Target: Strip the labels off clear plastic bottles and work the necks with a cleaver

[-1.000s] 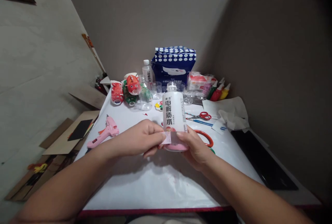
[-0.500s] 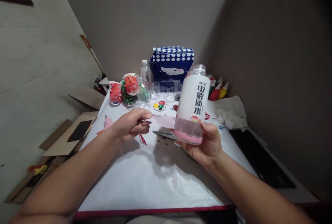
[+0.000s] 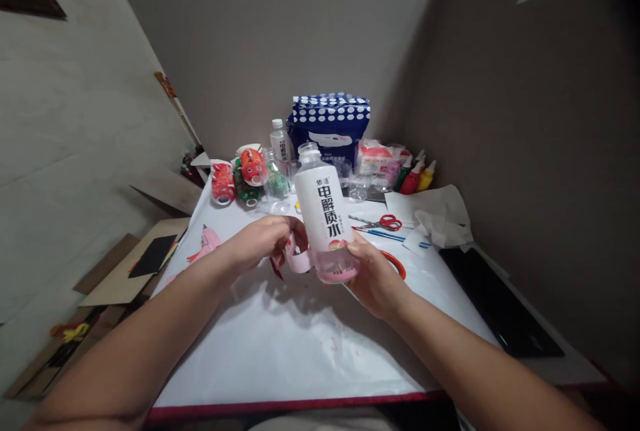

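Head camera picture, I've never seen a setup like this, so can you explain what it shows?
There's no machine: a person works bare-handed, seen by a camera worn on their head, looking forward and down. The right hand holds a tilted, uncapped bottle. The left hand holds a curled pink strip beside it; whether they touch is hard to tell. On the white-covered table lie red-handled scissors and a partly hidden pink glue gun; a blue bag and squeeze bottles sit towards the back.
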{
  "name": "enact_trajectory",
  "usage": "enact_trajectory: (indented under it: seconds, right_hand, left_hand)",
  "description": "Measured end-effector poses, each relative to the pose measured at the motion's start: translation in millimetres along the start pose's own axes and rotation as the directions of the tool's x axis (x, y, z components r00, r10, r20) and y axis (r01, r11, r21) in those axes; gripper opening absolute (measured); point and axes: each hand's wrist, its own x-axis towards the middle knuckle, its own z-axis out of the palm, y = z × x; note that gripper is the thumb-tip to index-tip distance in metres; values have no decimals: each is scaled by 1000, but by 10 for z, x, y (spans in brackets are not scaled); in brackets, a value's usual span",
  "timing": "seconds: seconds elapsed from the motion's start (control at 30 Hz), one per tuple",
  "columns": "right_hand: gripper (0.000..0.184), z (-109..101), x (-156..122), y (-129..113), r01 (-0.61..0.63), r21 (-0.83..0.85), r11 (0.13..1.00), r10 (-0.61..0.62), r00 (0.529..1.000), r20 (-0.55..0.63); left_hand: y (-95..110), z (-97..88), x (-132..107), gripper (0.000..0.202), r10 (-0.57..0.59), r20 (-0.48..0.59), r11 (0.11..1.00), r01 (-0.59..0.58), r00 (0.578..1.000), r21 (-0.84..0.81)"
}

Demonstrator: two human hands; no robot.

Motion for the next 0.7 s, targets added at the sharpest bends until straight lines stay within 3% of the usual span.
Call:
enact_trajectory:
  seconds: [0.1, 0.2, 0.33, 0.5, 0.6, 0.7]
  right_hand:
    - [37, 10, 16, 73, 19, -105, 994, -27, 997, -77]
    - [40, 29, 18, 100, 21, -141, 990, -41, 990, -139]
    - [26, 77, 7, 80, -23, -14, 1000, 22, 999, -46]
    - [21, 71, 8, 88, -48, 60, 997, 48, 999, 1]
    - [31, 36, 2, 128, -77, -3, 997, 77, 996, -36]
    - [52, 10, -9, 153, -62, -174, 983, 53, 997, -58]
  left_hand:
    - [5, 52, -47, 34, -7, 23, 998, 6, 1000, 62]
    - [20, 91, -109, 53, -36, 137, 983, 11, 990, 185]
    - [39, 114, -200, 45, -31, 219, 907, -64, 975, 416]
    - [74, 122, -288, 39, -75, 270, 856, -77, 960, 511]
    - [79, 153, -305, 36, -79, 222, 841, -54, 972, 539]
    - [58, 179, -292, 32, -46, 151, 817, -50, 987, 574]
